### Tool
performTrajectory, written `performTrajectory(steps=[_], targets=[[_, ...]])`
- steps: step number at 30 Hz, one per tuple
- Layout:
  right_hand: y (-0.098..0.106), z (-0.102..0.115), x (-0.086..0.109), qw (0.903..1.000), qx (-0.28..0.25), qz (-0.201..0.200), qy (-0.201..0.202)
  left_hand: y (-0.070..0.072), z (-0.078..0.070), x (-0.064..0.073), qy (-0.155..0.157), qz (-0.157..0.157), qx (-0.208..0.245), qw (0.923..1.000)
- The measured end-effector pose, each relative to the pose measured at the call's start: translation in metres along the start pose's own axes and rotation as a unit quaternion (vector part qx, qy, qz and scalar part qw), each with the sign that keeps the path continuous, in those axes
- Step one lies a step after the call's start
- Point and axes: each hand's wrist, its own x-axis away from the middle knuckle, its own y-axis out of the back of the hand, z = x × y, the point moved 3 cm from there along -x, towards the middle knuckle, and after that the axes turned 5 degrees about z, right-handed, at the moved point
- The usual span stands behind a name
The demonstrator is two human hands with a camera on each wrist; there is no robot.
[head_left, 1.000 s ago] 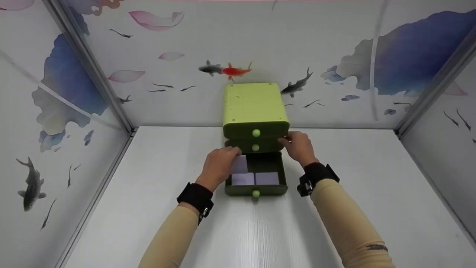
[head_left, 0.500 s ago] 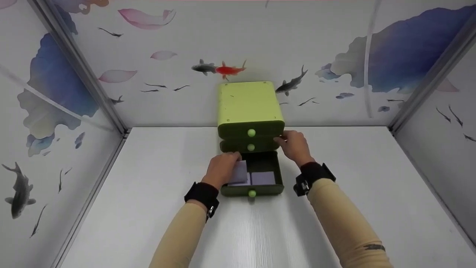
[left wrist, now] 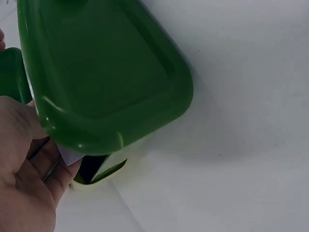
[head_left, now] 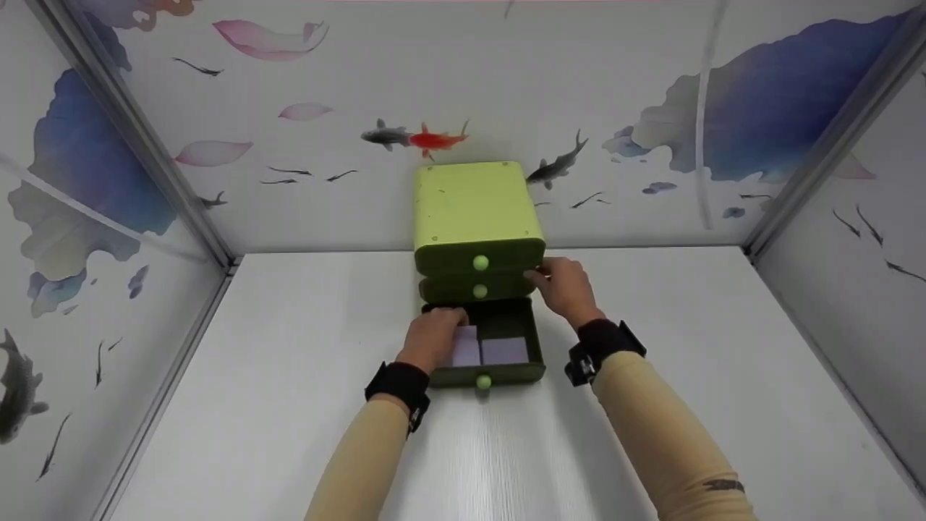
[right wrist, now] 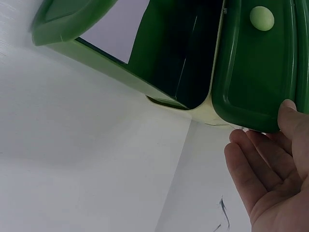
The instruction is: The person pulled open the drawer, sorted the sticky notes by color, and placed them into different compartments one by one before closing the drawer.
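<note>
A lime-green desktop drawer cabinet with dark green drawer fronts stands against the back wall. Its bottom drawer is pulled out. Inside that drawer, my left hand holds a lavender square pad at the left side, beside a second lavender pad on the right. The drawer front hides most of the left fingers in the left wrist view. My right hand grips the right edge of the cabinet at the middle drawer, thumb on the front edge and fingers along the side.
The cabinet rests at the back of a white table. A white wall printed with fish and petals rises behind it, with metal corner posts at the sides. Round light-green knobs stick out from the drawer fronts.
My left hand has lowered the lavender pad into the bottom drawer, over the left pad there. The right hand keeps its place on the cabinet. The head view has shifted slightly right.
</note>
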Motion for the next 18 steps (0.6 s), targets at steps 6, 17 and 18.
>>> performTrajectory(steps=[6, 17, 18], targets=[[0.0, 0.0, -0.001, 1.0, -0.002, 0.0, 0.003, -0.009, -0.001, -0.003, 0.013, 0.02, 0.004, 0.9997], [0.001, -0.001, -0.001, 1.0, -0.008, -0.001, -0.003, -0.016, 0.003, -0.002, 0.029, 0.045, 0.028, 0.9982], [0.001, -0.001, -0.001, 1.0, -0.007, -0.001, -0.004, -0.016, 0.003, -0.002, 0.029, 0.046, 0.027, 0.9981]])
